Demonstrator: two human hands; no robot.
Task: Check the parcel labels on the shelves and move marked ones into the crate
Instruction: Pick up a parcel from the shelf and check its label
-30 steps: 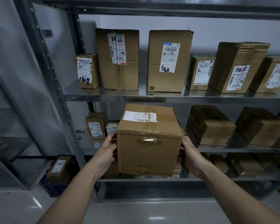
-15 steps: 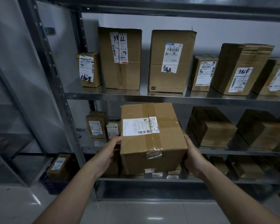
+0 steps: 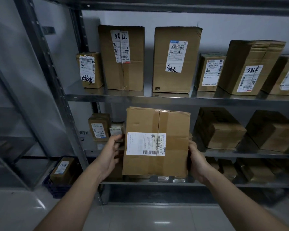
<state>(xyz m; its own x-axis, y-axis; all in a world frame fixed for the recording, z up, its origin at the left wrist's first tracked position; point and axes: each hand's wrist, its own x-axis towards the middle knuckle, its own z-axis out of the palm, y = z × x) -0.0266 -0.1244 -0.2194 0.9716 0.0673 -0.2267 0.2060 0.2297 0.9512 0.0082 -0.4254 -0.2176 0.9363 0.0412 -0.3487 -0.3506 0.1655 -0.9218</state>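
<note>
Parcel [image 3: 157, 120], gripped by left hand [image 3: 109, 158], right hand [image 3: 198, 162] (label [image 3: 145, 143] facing camera)

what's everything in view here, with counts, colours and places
held box: 1, brown, white label facing the camera, in front of the middle shelf
upper boxes: 6, brown, white labels, top shelf
middle boxes: at least 4, mostly brown, middle shelf
lower boxes: count unclear, brown, dim bottom shelf
crate: 1, dark blue, floor at left, one brown box inside
rack: 1, grey metal
left grip: 1, bare, holds held box's left side
right grip: 1, bare, holds its right side

Glossy tiled floor [image 3: 140, 219], pale wall [image 3: 223, 22]
</note>
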